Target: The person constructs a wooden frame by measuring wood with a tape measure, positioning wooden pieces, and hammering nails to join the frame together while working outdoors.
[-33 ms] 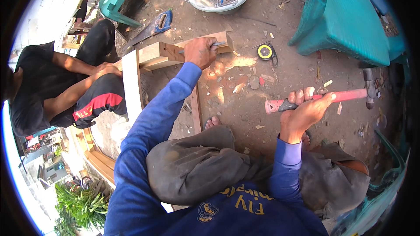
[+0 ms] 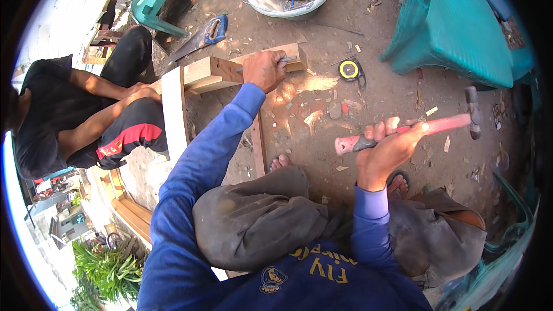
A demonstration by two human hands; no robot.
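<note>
My left hand (image 2: pixel 264 69) grips a thin grey metal tool (image 2: pixel 288 59), perhaps a chisel, lying across a wooden beam (image 2: pixel 213 78). A pale board (image 2: pixel 174 105) crosses the beam on the left, and a narrower reddish batten (image 2: pixel 258 147) lies below. Out to the right, my right hand (image 2: pixel 389 150) is closed round the red handle of a hammer (image 2: pixel 474 112), held above the dirt ground with its head pointing right.
A co-worker in dark clothes (image 2: pixel 52 115) sits at the left, hands by the wood. Around are a handsaw (image 2: pixel 214 30), a yellow tape measure (image 2: pixel 348 69), a pale basin (image 2: pixel 287 3) with items, teal chairs (image 2: pixel 449 40) and planks (image 2: pixel 124 207) at lower left.
My right hand has moved slightly left with the hammer, whose head sits a little higher and further left. My left hand has stayed in place.
</note>
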